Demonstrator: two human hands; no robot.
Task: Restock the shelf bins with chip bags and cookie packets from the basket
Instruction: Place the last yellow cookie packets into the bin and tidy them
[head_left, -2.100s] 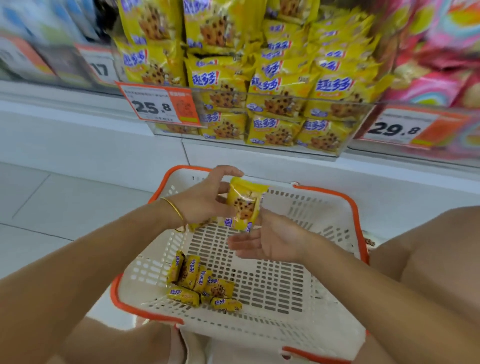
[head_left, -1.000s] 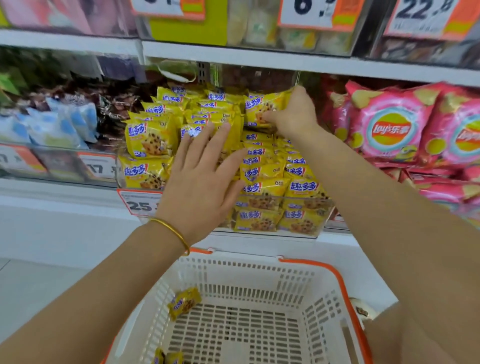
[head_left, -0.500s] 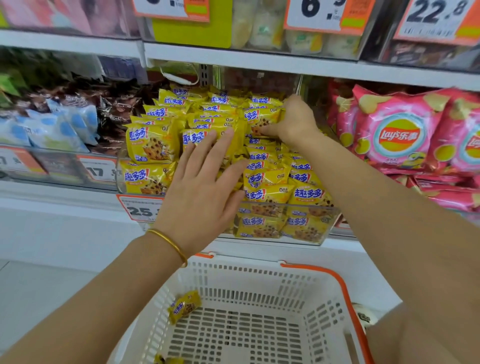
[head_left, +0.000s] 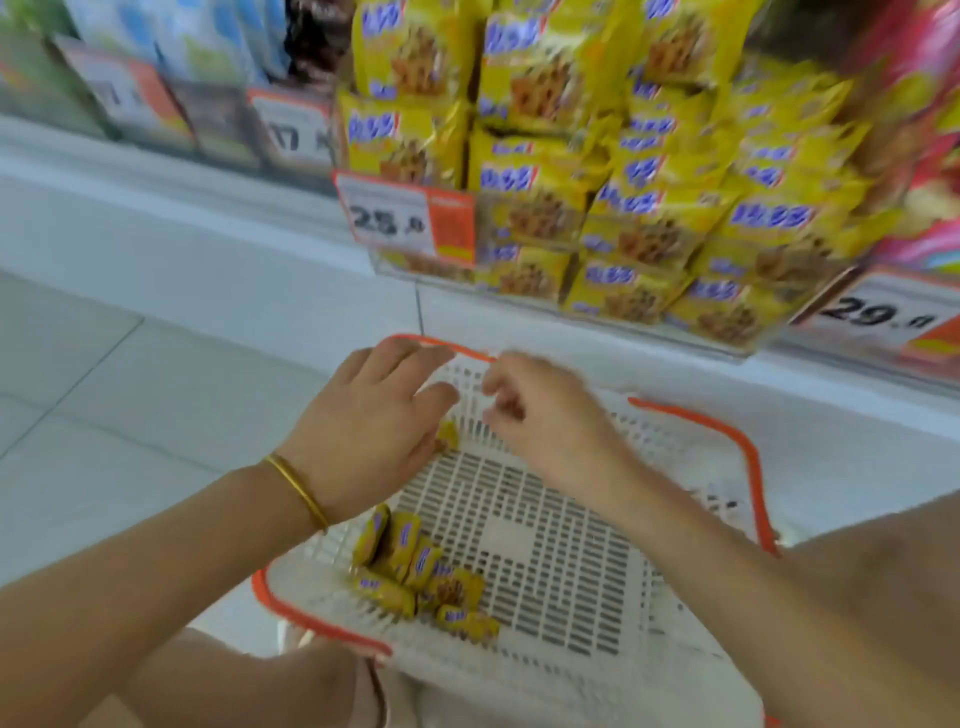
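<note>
Head view showed the basket (head_left: 748, 457) holding yellow cookie packets (head_left: 415, 571) near its left corner, the left hand (head_left: 363, 431) spread and the right hand (head_left: 540, 415) loosely curled, empty, above it, beneath a packet-filled shelf bin (head_left: 597, 322) tagged 25.8.

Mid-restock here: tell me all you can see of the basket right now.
The basket is white slotted plastic with an orange rim, rectangular, open side up, below the cookie shelf bin. Mostly bare inside: yellow cookie packets cluster in its near-left corner, and one more packet peeks from under the left hand. Left hand and right hand hover over its far end; whether they touch it is unclear.
</note>
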